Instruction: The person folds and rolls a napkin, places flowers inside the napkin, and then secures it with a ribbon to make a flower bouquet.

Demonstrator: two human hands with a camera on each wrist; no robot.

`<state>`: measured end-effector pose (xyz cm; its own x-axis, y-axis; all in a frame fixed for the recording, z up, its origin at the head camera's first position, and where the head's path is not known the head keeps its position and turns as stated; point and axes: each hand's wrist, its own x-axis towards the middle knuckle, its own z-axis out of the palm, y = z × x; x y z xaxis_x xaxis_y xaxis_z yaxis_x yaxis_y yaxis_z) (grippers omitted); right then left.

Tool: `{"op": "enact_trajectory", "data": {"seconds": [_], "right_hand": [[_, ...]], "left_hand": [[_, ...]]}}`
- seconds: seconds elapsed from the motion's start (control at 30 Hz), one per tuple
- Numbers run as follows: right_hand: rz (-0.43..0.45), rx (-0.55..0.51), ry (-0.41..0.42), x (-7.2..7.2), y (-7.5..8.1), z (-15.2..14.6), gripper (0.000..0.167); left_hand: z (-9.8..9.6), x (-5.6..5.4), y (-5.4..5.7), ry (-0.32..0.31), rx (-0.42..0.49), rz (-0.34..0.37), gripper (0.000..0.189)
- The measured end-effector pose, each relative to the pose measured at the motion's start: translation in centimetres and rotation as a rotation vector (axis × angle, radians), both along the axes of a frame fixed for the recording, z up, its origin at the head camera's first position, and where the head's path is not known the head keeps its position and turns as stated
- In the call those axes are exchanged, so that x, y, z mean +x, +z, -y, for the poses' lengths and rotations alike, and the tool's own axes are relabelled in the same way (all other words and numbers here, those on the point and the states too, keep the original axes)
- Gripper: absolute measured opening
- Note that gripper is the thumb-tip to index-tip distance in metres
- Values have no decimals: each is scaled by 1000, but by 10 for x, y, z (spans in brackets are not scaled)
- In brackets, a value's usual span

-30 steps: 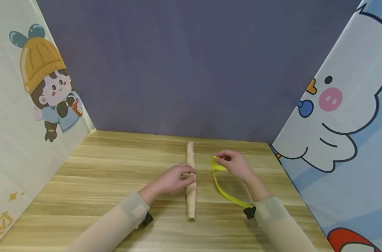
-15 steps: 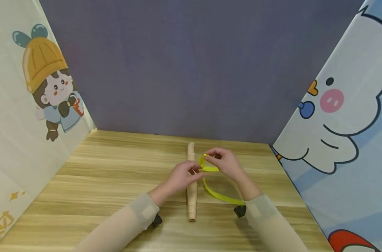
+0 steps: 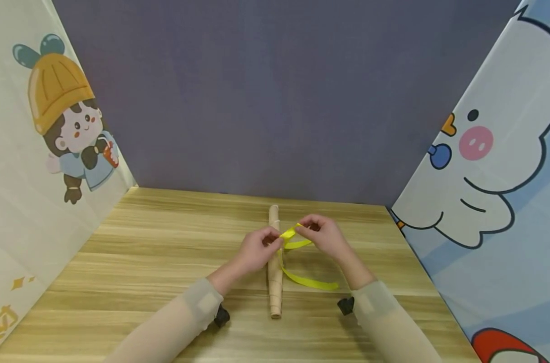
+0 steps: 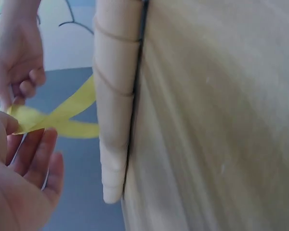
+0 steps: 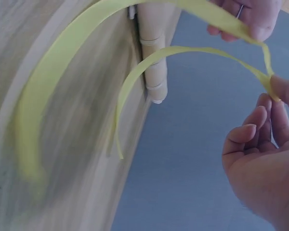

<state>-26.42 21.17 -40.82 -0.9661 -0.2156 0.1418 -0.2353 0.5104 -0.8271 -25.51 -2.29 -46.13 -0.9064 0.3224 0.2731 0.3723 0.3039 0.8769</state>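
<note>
Both hands pinch one yellow ribbon [image 3: 312,283] between thumb and fingertips, a short twisted stretch of it between them. My left hand [image 3: 255,250] is over the middle of a long beige roll [image 3: 276,295] lying lengthwise on the table and covers part of it. Right of the roll is my right hand [image 3: 327,241], raised above the tabletop. The ribbon's two tails hang in curves toward the right of the roll. In the left wrist view the roll [image 4: 116,67] shows overlapping wrapped layers. The right wrist view shows the tails of the ribbon [image 5: 31,115] arching down toward the table.
A wood-grain table [image 3: 166,242] carries the roll. Behind it rises a dark grey-blue panel [image 3: 256,101]. Printed cartoon panels stand along both sides. A black piece [image 3: 346,305] sits by the right wrist, and a similar black piece [image 3: 222,316] by the left.
My right hand has moved left with the ribbon, bringing it beside the roll. The left hand, loose and holding nothing a second ago, now pinches the ribbon. The roll lies where it was.
</note>
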Motion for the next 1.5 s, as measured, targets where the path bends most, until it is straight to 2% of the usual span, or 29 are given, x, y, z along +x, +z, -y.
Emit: {"op": "enact_trajectory", "data": {"seconds": [0.07,0.17,0.43,0.6,0.8,1.03,1.27,1.5], "right_hand": [[7,0,-4,-1,-3,-2,17],[13,-16,15,-2,-8,-5,16],[73,-151,248,3,-18,-3,12],[107,-241,331,4,-23,-1,13],[99,-254,337,4,-25,-1,13],[88,-208,277,5,-24,-5,23],[83,-157,276,7,-24,-16,24],[71,-84,337,7,-26,-28,15]], "left_hand": [[4,-2,1,-8,43,51,14],[11,-5,6,-36,85,87,16],[22,-8,12,-123,85,136,22],[27,-7,13,-141,78,133,22],[30,-8,14,-151,84,136,23],[37,-11,17,-88,26,122,18],[54,-17,21,-54,-39,164,18],[70,-22,24,-132,-122,166,21]]}}
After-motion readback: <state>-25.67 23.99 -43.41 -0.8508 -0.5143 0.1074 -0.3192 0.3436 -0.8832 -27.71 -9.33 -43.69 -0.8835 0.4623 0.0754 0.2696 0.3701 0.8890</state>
